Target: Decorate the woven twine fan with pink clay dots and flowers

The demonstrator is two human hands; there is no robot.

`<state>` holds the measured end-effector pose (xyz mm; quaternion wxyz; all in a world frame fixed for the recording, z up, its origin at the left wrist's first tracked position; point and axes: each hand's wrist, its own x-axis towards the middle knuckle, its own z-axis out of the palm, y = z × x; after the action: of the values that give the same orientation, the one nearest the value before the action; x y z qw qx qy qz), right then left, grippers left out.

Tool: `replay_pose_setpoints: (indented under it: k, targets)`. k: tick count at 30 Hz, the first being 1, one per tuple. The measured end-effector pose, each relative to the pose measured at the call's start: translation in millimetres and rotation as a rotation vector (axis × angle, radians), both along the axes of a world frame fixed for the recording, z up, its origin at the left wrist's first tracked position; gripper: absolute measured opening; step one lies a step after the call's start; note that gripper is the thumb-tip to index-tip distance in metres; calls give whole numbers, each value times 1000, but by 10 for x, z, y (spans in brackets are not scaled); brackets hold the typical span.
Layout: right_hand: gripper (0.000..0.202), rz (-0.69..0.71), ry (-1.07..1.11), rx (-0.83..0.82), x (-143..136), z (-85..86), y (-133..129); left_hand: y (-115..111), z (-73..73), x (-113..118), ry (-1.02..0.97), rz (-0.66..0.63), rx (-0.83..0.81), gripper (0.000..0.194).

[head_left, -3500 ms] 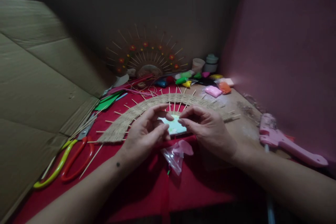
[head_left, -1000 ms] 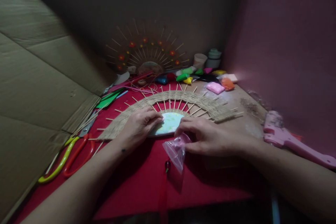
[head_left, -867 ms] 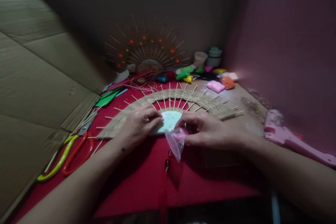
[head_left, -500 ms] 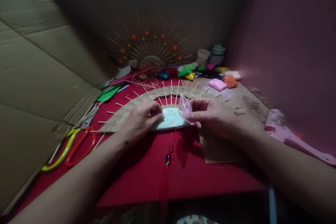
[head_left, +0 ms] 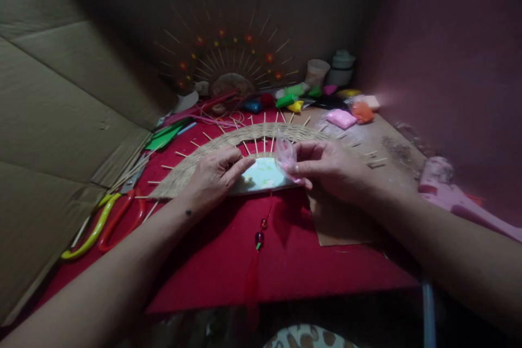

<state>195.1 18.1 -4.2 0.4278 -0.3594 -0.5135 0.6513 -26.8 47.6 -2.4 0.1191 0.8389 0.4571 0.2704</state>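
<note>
My right hand [head_left: 332, 171] is closed on a small clear plastic bag [head_left: 284, 153] with pink material at its bottom, pinched between thumb and fingers. The bag is over the pale blue, patterned centre [head_left: 263, 173] of a woven half-round fan [head_left: 255, 131] with thin sticks poking out past its rim. On the fan's left part lies my left hand [head_left: 214, 176], its thumb stretched out toward the blue centre and apart from the fingers. I see nothing in it; its fingertips are partly hidden. A beaded red tassel [head_left: 259, 238] hangs from the fan's lower edge.
Scissors [head_left: 108, 223] with yellow and red handles lie left beside a cardboard wall [head_left: 61, 119]. Coloured clay packets [head_left: 340, 118], a cup [head_left: 317, 72] and a flower-decorated fan [head_left: 232, 84] stand at the back. A pink glue gun [head_left: 452, 190] lies right.
My left thumb and fingers have come apart from their pinch, and that hand has shifted slightly left. My right hand still holds the bag. The whole view has shifted a little.
</note>
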Motion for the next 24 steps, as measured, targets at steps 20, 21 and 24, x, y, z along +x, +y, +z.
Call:
replay_pose_setpoints:
  k: [20,21,24]
  targets:
    - [17,18,-37,8,18,-48,41,13,4,-32,3,-42,-43,26]
    - [17,23,-38,12,19,-50,43,13,2,-28,-8,-51,-41,26]
    - [17,24,-45,20,18,-39,33,4,-5,-17,-37,-69,-37,25]
